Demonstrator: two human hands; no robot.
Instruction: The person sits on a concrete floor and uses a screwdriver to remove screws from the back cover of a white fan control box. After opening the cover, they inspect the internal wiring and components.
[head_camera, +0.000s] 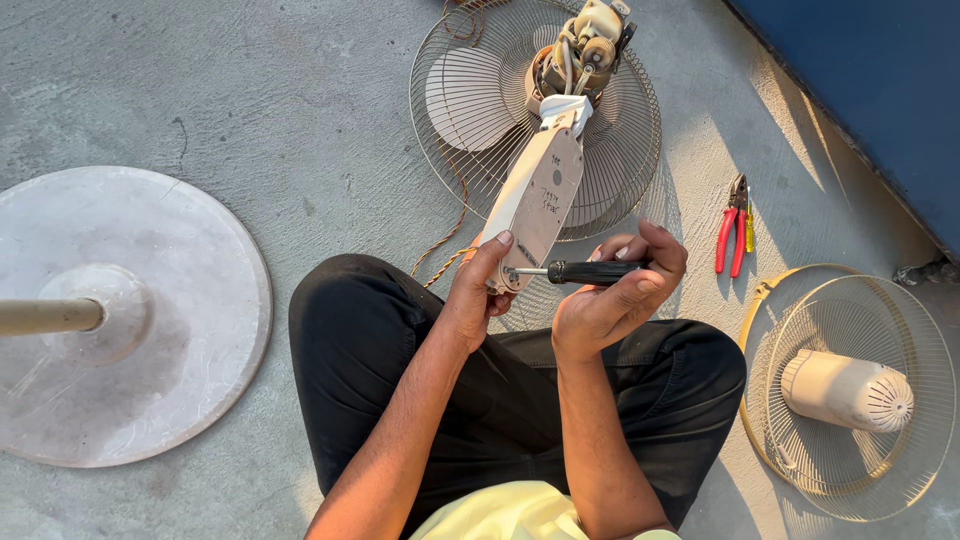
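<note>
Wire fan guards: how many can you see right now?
2: one guard lies under the fan blades beyond the hands; the other guard sits at right, under the motor cover.

Black trousers (500, 400), plain fabric, slightly creased over both legs. Pale yellow shirt (510, 515), only a strip visible at bottom edge. Forearms bare, sleeves out of view. Left hand (475, 295) and right hand (610, 300) bare: no gloves, rings, watch.

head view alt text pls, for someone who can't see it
A seated person's right hand turns a black-handled screwdriver into the base of a fan neck steadied by the left hand. Around them on concrete: fan grille, red pliers, round stand base, rear guard.
</note>
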